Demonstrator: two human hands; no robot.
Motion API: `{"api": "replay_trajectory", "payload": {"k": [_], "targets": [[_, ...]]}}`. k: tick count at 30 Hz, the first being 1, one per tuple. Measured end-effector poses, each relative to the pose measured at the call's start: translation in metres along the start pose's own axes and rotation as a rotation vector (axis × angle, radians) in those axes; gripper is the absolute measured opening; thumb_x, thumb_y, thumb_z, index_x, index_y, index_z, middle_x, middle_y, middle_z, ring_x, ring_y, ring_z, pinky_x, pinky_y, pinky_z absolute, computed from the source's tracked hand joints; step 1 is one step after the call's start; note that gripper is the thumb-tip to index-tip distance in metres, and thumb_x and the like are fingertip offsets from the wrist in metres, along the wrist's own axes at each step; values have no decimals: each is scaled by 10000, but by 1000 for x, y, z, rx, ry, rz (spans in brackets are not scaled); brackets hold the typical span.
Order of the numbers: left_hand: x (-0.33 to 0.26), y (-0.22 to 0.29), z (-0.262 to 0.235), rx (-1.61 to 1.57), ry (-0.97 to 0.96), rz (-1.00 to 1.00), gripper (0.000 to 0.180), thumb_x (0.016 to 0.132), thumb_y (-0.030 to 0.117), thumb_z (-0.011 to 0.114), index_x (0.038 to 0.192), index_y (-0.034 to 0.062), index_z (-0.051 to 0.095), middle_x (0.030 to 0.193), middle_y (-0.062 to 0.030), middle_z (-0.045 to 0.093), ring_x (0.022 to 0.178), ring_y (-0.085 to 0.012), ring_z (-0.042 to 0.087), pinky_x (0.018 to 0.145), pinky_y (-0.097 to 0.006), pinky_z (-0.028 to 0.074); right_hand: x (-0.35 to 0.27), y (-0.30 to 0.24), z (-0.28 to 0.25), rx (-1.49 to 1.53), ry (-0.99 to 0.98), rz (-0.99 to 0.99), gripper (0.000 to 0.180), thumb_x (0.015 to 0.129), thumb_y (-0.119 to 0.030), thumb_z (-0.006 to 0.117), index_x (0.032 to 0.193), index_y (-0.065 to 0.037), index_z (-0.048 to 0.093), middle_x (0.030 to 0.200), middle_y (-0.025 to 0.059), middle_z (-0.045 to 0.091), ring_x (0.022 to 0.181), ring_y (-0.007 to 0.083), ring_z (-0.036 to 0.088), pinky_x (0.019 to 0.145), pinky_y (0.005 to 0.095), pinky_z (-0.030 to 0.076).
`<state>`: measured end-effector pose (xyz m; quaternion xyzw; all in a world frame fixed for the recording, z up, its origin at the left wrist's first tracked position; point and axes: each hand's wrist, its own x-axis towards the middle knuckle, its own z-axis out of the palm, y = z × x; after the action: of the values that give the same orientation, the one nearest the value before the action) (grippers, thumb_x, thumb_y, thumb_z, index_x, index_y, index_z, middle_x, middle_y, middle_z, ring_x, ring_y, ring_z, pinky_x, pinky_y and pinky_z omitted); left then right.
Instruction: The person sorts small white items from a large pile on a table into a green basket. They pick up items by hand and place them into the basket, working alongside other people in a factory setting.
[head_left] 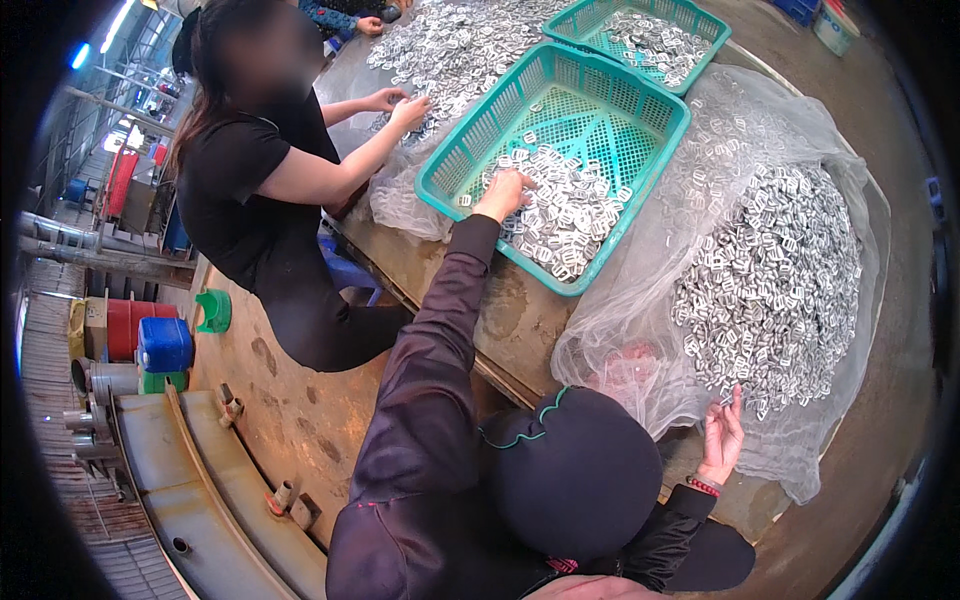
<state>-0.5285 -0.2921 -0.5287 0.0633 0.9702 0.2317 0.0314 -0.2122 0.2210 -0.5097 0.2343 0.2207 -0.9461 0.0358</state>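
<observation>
Over the near side of the teal basket (pixel 432 178), my left hand (pixel 505 194) reaches into a heap of small silver-white slide buckles (pixel 565 225). Its fingers are bent down among the pieces; whatever they grip is hidden. My right hand (pixel 722 438), with a red bead bracelet (pixel 703 485) at the wrist, is palm up at the near edge of a large buckle pile (pixel 775 290). The index finger is stretched out and the thumb stands apart, with no piece clearly held. Thin translucent sheeting (pixel 630 340) lies under that pile.
A co-worker (pixel 270 190) in black sits at the left, both hands at another buckle pile (pixel 450 45). A second teal basket (pixel 715 30) stands behind mine. Between my arms is a dark rounded cap-like shape (pixel 580 470). Blue and red drums (pixel 165 345) stand far left.
</observation>
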Motion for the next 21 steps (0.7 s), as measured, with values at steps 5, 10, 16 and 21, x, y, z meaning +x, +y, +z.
{"api": "replay_trajectory", "payload": {"k": [5, 10, 16, 21], "targets": [[6, -13, 12, 39, -57, -3, 204, 675, 94, 747, 876, 116, 718, 896, -162, 668, 878, -332, 643, 801, -407, 511, 29, 22, 103, -232, 101, -109, 582, 843, 42, 542, 1391, 38, 347, 1235, 142, 516, 1010, 184, 525, 916, 298, 425], [-1, -15, 11, -27, 20, -102, 176, 681, 119, 743, 841, 83, 681, 828, -144, 671, 828, -336, 645, 763, -435, 505, 82, 82, 256, -373, -343, -22, 662, 914, -117, 556, 1473, -85, 204, 1455, 168, 311, 1232, 283, 441, 983, 419, 414], [-2, -16, 17, 68, -20, 3, 397, 643, 153, 793, 945, 40, 561, 875, -165, 639, 921, -360, 611, 765, -447, 483, 77, 102, 242, -538, -257, 7, 650, 913, -136, 572, 1470, -109, 237, 1464, 167, 293, 1236, 275, 440, 951, 440, 441], [0, -15, 20, 214, -68, 74, 368, 698, 180, 755, 940, 4, 542, 918, -215, 621, 924, -388, 594, 793, -479, 468, 35, 66, 140, -627, 7, 27, 513, 900, -137, 589, 1375, -45, 419, 1371, 141, 443, 1161, 253, 502, 929, 399, 453]]}}
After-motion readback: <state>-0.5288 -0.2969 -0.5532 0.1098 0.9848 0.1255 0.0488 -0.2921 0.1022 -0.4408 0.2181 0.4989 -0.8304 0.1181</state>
